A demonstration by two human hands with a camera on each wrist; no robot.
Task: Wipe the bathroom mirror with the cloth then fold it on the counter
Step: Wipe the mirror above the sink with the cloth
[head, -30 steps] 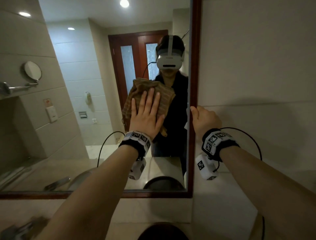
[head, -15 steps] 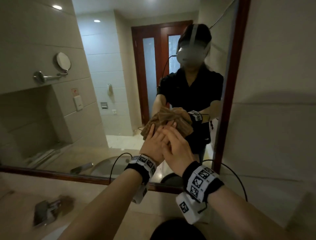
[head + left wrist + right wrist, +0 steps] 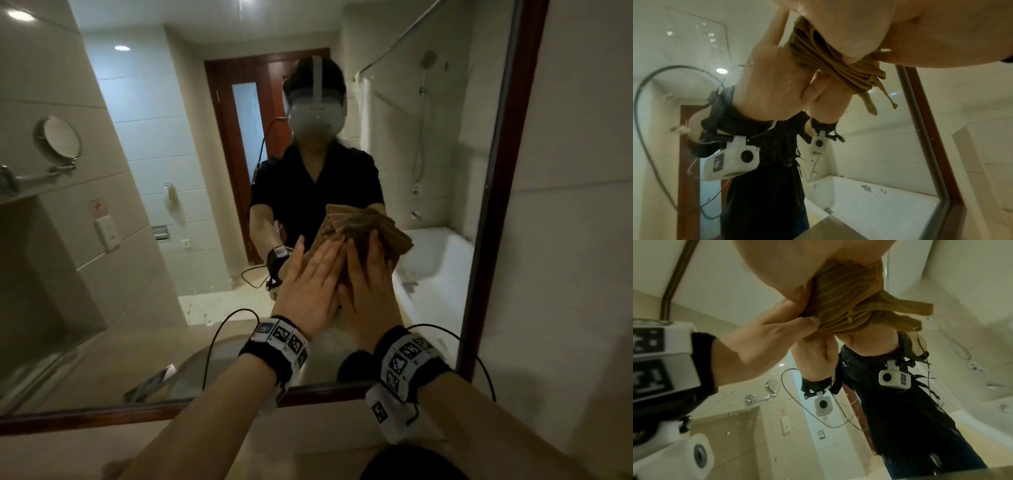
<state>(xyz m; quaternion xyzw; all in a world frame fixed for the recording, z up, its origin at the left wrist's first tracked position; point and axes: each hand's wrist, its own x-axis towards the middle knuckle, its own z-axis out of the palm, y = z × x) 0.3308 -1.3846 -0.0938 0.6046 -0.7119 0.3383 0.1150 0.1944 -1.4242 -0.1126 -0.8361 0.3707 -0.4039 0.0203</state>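
Right hand [image 3: 371,298] has joined left hand [image 3: 308,291] on the cloth [image 3: 844,293]; wrist views alone show fingers [image 3: 807,322] pinching it.

Beige counter [image 3: 68,448] under the mirror [image 3: 154,144]

Right hand [image 3: 370,291] is off the mirror frame [image 3: 496,205] now, gripping the cloth [image 3: 370,222] beside the left hand [image 3: 308,291], which sits lower.

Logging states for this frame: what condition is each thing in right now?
cloth, bunched, pressed against the glass
mirror, spotted with droplets
left hand, pinching the cloth, fingers straight
right hand, fingers curved over the cloth
door in the reflection, shut
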